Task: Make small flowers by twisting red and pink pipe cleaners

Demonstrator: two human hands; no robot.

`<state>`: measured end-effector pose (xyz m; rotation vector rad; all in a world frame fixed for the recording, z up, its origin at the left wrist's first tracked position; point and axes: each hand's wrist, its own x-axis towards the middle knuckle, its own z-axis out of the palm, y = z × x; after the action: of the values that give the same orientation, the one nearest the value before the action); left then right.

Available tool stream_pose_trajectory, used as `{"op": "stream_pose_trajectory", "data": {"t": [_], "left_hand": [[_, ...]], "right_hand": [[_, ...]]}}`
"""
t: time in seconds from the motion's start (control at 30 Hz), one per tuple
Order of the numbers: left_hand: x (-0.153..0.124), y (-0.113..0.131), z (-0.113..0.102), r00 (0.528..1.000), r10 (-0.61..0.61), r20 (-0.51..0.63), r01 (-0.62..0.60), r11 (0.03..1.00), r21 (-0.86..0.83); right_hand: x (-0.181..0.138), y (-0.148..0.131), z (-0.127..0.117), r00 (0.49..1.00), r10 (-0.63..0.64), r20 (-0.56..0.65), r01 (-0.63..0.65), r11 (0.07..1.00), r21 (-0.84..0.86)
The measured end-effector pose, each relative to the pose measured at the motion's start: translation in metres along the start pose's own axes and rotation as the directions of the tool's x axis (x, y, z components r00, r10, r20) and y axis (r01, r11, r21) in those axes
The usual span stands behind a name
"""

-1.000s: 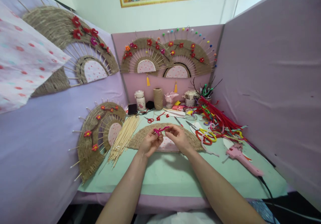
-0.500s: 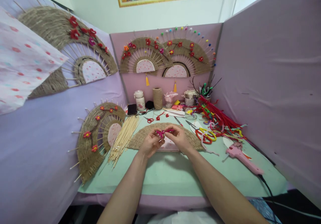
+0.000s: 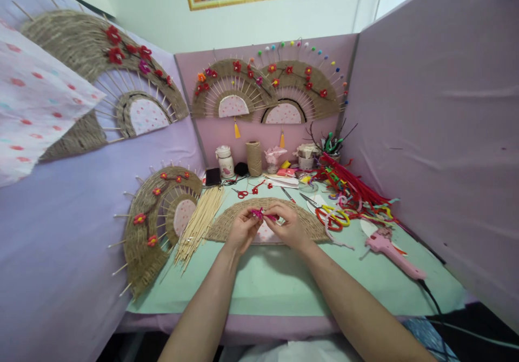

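Observation:
My left hand (image 3: 244, 228) is closed in a pinch on a magenta pipe cleaner (image 3: 257, 213), bent into a small looped flower shape. My right hand (image 3: 286, 225) grips the same pipe cleaner at its right end with thumb and forefinger. Both hands hover over a half-round woven twine fan (image 3: 227, 220) that lies on the table, its pale dotted centre partly hidden beneath them. Beyond the fan lie small red pipe-cleaner flowers (image 3: 255, 190) and red-handled scissors (image 3: 242, 194).
Bamboo sticks (image 3: 198, 224) lie to the left beside a finished fan (image 3: 140, 248). On the right are large scissors (image 3: 334, 219), a heap of pipe cleaners (image 3: 357, 189) and a corded pink glue gun (image 3: 395, 256). A twine spool (image 3: 254, 158) and jar (image 3: 225, 162) stand behind.
My fingers have shifted slightly around the magenta pipe cleaner, and its looped part has turned. My right hand's pinch sits a little differently. The view has tilted slightly.

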<state>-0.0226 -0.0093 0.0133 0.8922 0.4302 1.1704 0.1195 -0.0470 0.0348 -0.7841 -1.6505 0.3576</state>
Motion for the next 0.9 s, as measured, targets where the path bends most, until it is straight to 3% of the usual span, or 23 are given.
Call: {"op": "stream_pose_trajectory", "data": {"t": [0.23, 0.37, 0.57, 0.7, 0.9], "left_hand": [[0.001, -0.002, 0.000, 0.999, 0.008, -0.036, -0.008, 1.000, 0.001], [0.002, 0.000, 0.001, 0.999, -0.007, -0.052, 0.005, 0.999, -0.051], [0.001, 0.006, 0.000, 0.993, 0.014, -0.120, -0.031, 0.990, -0.140], [-0.005, 0.011, 0.003, 0.999, -0.032, -0.034, 0.027, 0.990, -0.136], [-0.015, 0.018, 0.006, 0.974, -0.195, 0.116, 0.210, 0.969, -0.130]], "right_hand": [[0.001, 0.002, -0.001, 0.999, 0.004, 0.043, -0.003, 1.000, -0.022], [0.001, 0.005, 0.000, 0.988, 0.153, 0.024, -0.154, 0.987, 0.055], [0.007, 0.011, -0.006, 0.925, 0.379, -0.038, -0.369, 0.917, 0.151], [0.024, -0.003, -0.014, 0.874, 0.452, 0.177, -0.477, 0.868, 0.140], [0.038, -0.020, -0.019, 0.813, 0.406, 0.418, -0.509, 0.844, 0.168]]}}
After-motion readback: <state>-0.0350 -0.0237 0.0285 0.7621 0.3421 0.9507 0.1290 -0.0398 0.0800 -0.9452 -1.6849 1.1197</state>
